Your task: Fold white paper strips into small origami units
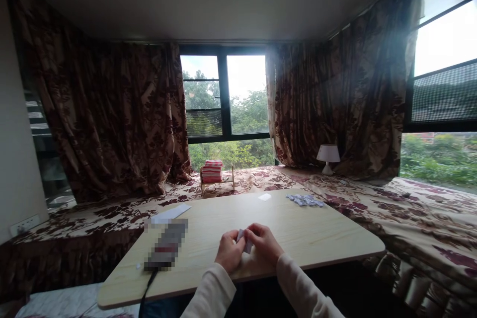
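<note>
Near the front edge of the pale wooden table (pixel 208 238), my left hand (pixel 229 252) and my right hand (pixel 264 244) meet. Between their fingertips is a small pale piece of folded paper (pixel 247 246), pinched from both sides. Part of it is hidden behind the fingers. Farther back on the right of the table lies a loose pile of similar small folded papers (pixel 304 200). White paper sheets (pixel 172 212) rest at the table's left side.
A blurred-out dark device (pixel 166 248) with a black cable (pixel 148 285) lies on the left of the table. A small white bit (pixel 138 265) is beside it. Behind, a little rack with red-striped cloths (pixel 212 171) and a white lamp (pixel 328 155) stand on the flowered cover.
</note>
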Demonstrator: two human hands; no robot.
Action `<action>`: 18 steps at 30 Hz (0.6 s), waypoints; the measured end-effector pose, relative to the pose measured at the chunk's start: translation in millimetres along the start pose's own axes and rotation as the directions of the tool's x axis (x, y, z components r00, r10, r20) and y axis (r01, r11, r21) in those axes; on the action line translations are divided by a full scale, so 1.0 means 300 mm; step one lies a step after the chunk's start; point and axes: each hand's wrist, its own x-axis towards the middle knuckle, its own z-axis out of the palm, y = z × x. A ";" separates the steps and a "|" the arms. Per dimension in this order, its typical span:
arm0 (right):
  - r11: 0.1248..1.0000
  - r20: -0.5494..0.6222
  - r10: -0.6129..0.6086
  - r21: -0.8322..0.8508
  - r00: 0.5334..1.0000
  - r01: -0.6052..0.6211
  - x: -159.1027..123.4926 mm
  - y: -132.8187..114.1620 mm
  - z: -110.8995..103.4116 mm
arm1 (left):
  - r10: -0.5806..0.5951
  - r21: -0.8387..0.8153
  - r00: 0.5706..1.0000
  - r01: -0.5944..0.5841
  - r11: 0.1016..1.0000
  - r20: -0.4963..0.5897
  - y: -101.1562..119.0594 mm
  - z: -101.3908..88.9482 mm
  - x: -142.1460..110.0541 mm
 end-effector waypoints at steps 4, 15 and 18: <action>1.000 0.013 -0.010 0.003 1.000 0.010 -0.010 -0.010 0.001 | 0.011 -0.017 1.000 -0.011 1.000 0.007 -0.006 0.000 0.004; 1.000 0.003 -0.006 0.000 1.000 0.006 -0.001 -0.006 -0.003 | -0.010 -0.049 1.000 0.009 0.999 -0.016 0.010 -0.003 -0.002; 1.000 -0.001 -0.013 -0.002 1.000 0.013 -0.005 -0.011 -0.003 | -0.018 -0.057 1.000 0.018 0.998 -0.013 0.016 -0.002 -0.004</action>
